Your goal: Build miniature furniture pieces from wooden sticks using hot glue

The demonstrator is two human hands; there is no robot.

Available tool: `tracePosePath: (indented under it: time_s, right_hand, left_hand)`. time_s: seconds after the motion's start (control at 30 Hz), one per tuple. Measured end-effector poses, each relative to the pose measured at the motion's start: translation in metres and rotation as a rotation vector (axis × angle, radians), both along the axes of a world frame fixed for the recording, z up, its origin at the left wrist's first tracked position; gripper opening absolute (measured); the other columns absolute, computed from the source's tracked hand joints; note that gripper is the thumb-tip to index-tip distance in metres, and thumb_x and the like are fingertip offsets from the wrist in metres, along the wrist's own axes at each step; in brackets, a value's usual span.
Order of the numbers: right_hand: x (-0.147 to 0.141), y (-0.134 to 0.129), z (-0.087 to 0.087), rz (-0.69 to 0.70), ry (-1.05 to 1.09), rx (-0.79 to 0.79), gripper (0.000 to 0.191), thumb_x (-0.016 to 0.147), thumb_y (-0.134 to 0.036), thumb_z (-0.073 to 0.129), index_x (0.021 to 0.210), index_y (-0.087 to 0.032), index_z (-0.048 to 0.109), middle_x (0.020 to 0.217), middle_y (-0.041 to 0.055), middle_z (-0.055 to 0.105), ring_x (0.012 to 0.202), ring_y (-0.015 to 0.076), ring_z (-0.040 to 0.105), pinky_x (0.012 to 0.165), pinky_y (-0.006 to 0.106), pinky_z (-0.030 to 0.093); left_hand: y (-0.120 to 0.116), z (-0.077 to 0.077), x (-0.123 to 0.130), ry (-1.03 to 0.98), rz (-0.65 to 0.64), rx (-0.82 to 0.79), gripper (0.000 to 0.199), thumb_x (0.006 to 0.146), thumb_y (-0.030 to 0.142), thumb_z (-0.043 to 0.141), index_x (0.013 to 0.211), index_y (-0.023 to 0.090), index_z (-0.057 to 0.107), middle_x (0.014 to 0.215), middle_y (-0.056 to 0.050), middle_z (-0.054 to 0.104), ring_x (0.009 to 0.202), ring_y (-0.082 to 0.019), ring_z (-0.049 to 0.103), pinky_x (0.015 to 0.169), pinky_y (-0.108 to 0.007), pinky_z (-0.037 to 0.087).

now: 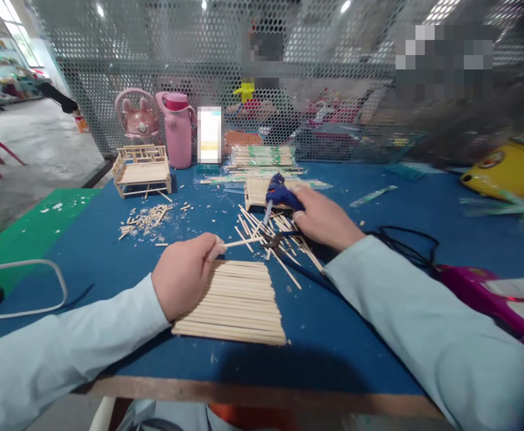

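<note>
My left hand [185, 272] is closed, pinching a thin wooden stick [243, 242] that points right. It is above a flat panel of sticks laid side by side [244, 299]. My right hand [327, 218] is wrapped round a blue hot glue gun [282, 194], whose pale, translucent lower end [267, 214] points down towards the held stick's far end; I cannot tell if they touch. Beneath lie loose sticks [291, 269] and dark-jawed pliers [274, 241] with blue handles. Behind the glue gun is a small stick-built piece [255, 193], partly hidden.
At the back left stand a miniature bamboo-like bench [143, 170] and a pink bottle [179, 131]. Short offcuts [148, 220] lie before the bench. Wrapped stick bundles [262, 155] rest by the mesh screen [343, 72]. A black cord [405, 242] and a purple power strip [490, 293] are right.
</note>
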State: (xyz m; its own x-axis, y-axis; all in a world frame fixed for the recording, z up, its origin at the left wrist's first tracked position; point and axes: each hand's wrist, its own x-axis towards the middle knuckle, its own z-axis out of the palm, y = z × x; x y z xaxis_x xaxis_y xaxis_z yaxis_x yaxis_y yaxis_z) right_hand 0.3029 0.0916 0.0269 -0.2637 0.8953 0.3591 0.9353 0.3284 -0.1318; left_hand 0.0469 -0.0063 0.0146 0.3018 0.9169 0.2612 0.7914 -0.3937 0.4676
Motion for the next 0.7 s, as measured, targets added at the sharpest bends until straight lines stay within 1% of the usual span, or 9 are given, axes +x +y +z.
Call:
tracePosePath:
  time_s: [0.1,0.17,0.23,0.33,0.4,0.47,0.53,0.6,0.7]
  right_hand:
    - [0.0,0.009,-0.008,-0.049,-0.14,-0.053,0.035,0.069,-0.015,0.044,0.102,-0.013,0.055,0.103,0.0168,0.061,0.094,0.03,0.057,0.078,0.039,0.045]
    - [-0.002,0.008,-0.01,-0.044,-0.156,0.001,0.035,0.068,-0.015,0.046,0.101,-0.012,0.056,0.106,0.0184,0.06,0.1,0.0317,0.054,0.083,0.04,0.043]
    - [-0.002,0.006,-0.009,-0.04,-0.075,0.027,0.041,0.066,-0.015,0.048,0.106,-0.012,0.054,0.109,0.0177,0.059,0.102,0.0317,0.053,0.085,0.04,0.041]
    - [-0.003,0.003,-0.004,-0.063,0.256,0.01,0.049,0.065,-0.016,0.052,0.113,-0.016,0.05,0.107,0.0121,0.06,0.093,0.0262,0.056,0.08,0.035,0.042]
    - [-0.004,0.001,0.002,-0.054,0.605,-0.044,0.041,0.065,-0.018,0.053,0.106,-0.02,0.05,0.096,0.0065,0.062,0.08,0.0197,0.056,0.072,0.03,0.043]
    - [-0.005,-0.004,0.011,-0.028,0.967,-0.162,0.025,0.069,-0.023,0.053,0.093,-0.023,0.05,0.08,0.0005,0.062,0.064,0.0137,0.053,0.06,0.026,0.042]
    - [-0.003,-0.013,0.022,-0.016,1.178,-0.313,0.016,0.073,-0.033,0.054,0.086,-0.024,0.05,0.062,-0.0039,0.056,0.05,0.0104,0.047,0.049,0.024,0.037]
    - [0.002,-0.026,0.032,0.021,1.184,-0.412,0.023,0.071,-0.043,0.06,0.082,-0.024,0.053,0.052,-0.0053,0.053,0.044,0.0093,0.045,0.045,0.023,0.035]
    - [0.014,-0.046,0.045,0.105,1.025,-0.517,0.035,0.054,-0.051,0.073,0.067,-0.021,0.061,0.045,-0.0014,0.054,0.038,0.0105,0.046,0.041,0.026,0.035]
  left_hand:
    - [-0.004,0.005,-0.013,-0.094,0.001,0.208,0.029,0.09,0.028,0.031,0.082,0.019,0.058,0.078,-0.005,0.064,0.072,-0.018,0.056,0.067,-0.025,0.039]
    - [-0.008,0.008,-0.023,-0.117,0.013,0.235,0.024,0.088,0.028,0.035,0.08,0.02,0.056,0.072,-0.003,0.06,0.064,-0.015,0.053,0.063,-0.023,0.037]
    - [-0.01,0.009,-0.031,-0.152,0.047,0.121,0.021,0.087,0.031,0.039,0.078,0.02,0.054,0.06,0.001,0.053,0.054,-0.013,0.047,0.056,-0.023,0.035]
    - [-0.01,0.005,-0.036,-0.25,0.076,-0.143,0.025,0.081,0.039,0.051,0.093,0.019,0.057,0.049,0.006,0.044,0.044,-0.012,0.04,0.047,-0.022,0.029]
    - [-0.008,0.001,-0.036,-0.285,0.052,-0.298,0.033,0.076,0.042,0.057,0.099,0.018,0.06,0.046,0.006,0.045,0.043,-0.012,0.04,0.044,-0.021,0.027]
    - [-0.007,-0.001,-0.036,-0.319,0.012,-0.413,0.029,0.074,0.042,0.059,0.09,0.018,0.065,0.05,0.004,0.053,0.046,-0.012,0.044,0.044,-0.021,0.029]
    - [-0.007,-0.002,-0.037,-0.378,-0.006,-0.492,0.024,0.074,0.041,0.058,0.078,0.019,0.067,0.058,0.001,0.06,0.052,-0.013,0.049,0.048,-0.02,0.034]
    - [-0.008,0.0,-0.039,-0.435,-0.009,-0.522,0.022,0.074,0.04,0.059,0.073,0.019,0.066,0.063,0.0,0.062,0.057,-0.014,0.052,0.052,-0.02,0.039]
    - [-0.011,0.004,-0.041,-0.522,0.015,-0.509,0.02,0.073,0.037,0.062,0.081,0.02,0.067,0.072,-0.001,0.066,0.066,-0.016,0.056,0.059,-0.022,0.043]
